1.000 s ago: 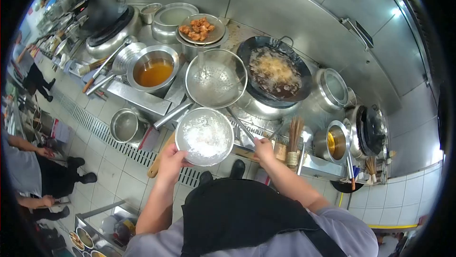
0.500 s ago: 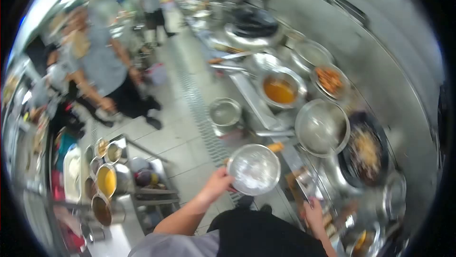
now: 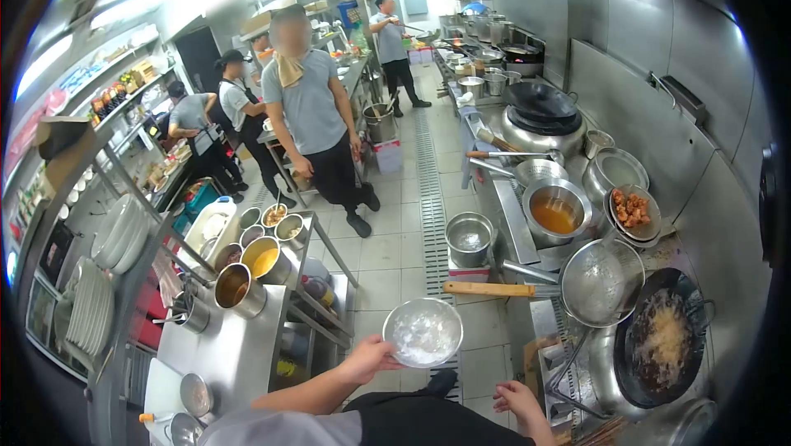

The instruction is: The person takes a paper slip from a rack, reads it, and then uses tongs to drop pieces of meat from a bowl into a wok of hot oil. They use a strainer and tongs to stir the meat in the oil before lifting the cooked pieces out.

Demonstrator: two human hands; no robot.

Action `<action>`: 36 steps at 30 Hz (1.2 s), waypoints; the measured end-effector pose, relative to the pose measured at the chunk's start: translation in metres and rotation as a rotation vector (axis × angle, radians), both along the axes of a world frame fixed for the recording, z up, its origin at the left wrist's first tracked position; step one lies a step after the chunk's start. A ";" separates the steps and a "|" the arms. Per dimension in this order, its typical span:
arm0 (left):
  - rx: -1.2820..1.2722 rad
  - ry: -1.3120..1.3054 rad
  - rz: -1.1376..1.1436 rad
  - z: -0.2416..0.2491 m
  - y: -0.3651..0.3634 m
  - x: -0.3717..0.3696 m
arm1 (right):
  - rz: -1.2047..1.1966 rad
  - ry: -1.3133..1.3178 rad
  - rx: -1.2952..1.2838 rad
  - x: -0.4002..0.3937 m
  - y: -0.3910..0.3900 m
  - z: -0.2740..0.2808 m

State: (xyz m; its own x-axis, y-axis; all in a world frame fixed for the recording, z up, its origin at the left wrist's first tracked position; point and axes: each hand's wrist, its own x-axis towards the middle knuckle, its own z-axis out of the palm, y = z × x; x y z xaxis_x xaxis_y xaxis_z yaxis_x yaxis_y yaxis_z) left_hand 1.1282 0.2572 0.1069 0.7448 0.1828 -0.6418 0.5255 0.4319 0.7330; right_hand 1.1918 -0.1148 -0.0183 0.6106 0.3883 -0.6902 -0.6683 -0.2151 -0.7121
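Observation:
A round metal bowl with white powder on its inside is held at its left rim by my left hand. My right hand is near the stove edge with its fingers loosely apart and nothing in them. To its right, a black wok holds bubbling oil with golden bits of food. A large strainer rests above the wok's left side, and a wooden handle points left from near it.
Left, a steel table bears metal pots and a stack of plates. An orange liquid pot and a bowl of fried pieces stand on the right counter. A co-worker stands in the aisle; others work farther back.
The view has tilted up and turned, showing more of the room. My right hand, earlier closed around a thin metal handle beside the wok, has let go. My left hand still holds the bowl.

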 end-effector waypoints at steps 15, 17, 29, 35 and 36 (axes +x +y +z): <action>-0.142 -0.201 0.282 0.008 0.005 -0.123 | 0.230 -0.020 0.060 -0.023 0.042 0.009; -0.125 -0.191 0.340 0.014 0.012 -0.141 | 0.256 -0.018 0.023 -0.026 0.055 0.009; 0.033 -0.296 1.056 -0.023 0.159 -0.309 | 0.863 -0.323 -0.583 -0.092 0.150 0.011; -0.010 -0.386 1.321 -0.027 0.221 -0.316 | 1.218 -0.310 -0.933 -0.092 0.144 -0.081; -0.011 -0.387 1.323 -0.028 0.218 -0.321 | 1.214 -0.392 -0.835 -0.122 0.145 -0.046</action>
